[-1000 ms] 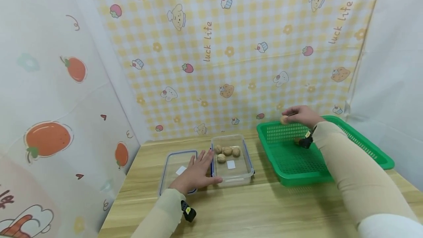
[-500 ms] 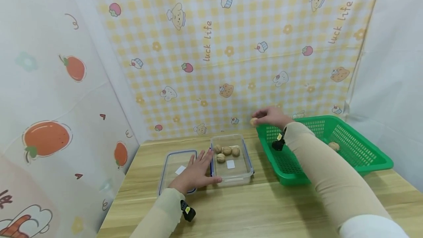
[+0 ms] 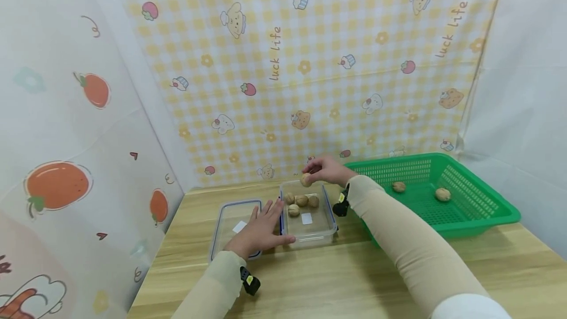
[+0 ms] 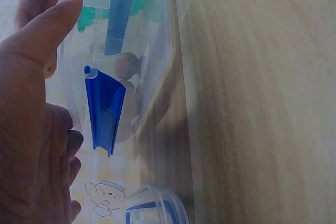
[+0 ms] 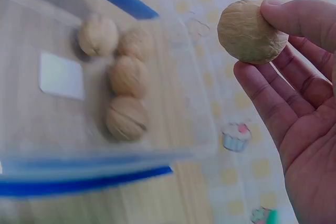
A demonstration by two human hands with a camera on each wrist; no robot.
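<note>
pinching one walnut (image 5: pixel 249 32) between the thumb and fingers of my right hand (image 5: pixel 310 90), i hold it up at the far rim of the clear plastic box (image 3: pixel 320 223); whether it is inside that rim i cannot tell. half a second ago it was by the far left corner of the green plastic basket (image 3: pixel 429 208), so i judge the carry across to be mostly done. the walnut looks almost round, with no clear long axis, and neither tip nor seam shows well enough to say which way it points. my left hand (image 3: pixel 261 230) lies with its fingers spread along the box's left wall, holding nothing. four walnuts (image 3: pixel 302 200) lie in the box, and two more walnuts (image 3: pixel 442 194) sit apart in the basket.
</note>
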